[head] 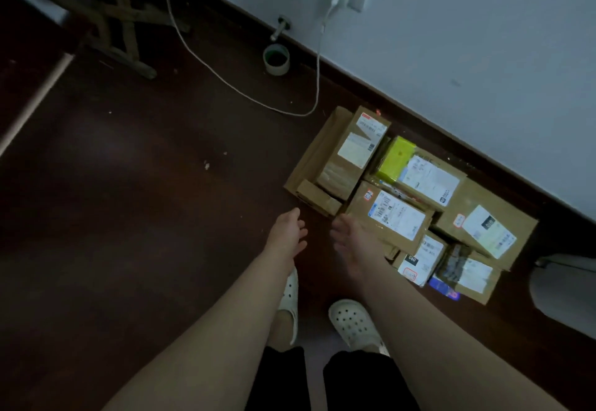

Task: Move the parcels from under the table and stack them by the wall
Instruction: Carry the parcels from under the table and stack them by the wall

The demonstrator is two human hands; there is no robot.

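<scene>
1. The parcels (429, 181) lay clustered on the dark floor (145, 185) against the wall (483, 55), some resting on others.
2. Most carried white shipping labels with print too small to read; a small carton (419, 260) showed "060" on a black patch.
3. A yellow-green packet (396, 158) sat on top, near the wall.
4. The left hand (288, 231) hung open, holding nothing.
5. The right hand (350, 238), fingers loosely spread, was at a labelled carton (392, 217); contact was unclear.

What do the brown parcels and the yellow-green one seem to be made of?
Brown parcels: probably matte cardboard, from the tan faces and straight folded edges. Yellow-green parcel: perhaps smooth plastic wrap or coated card, faintly shiny; the dim light leaves it open.
</scene>
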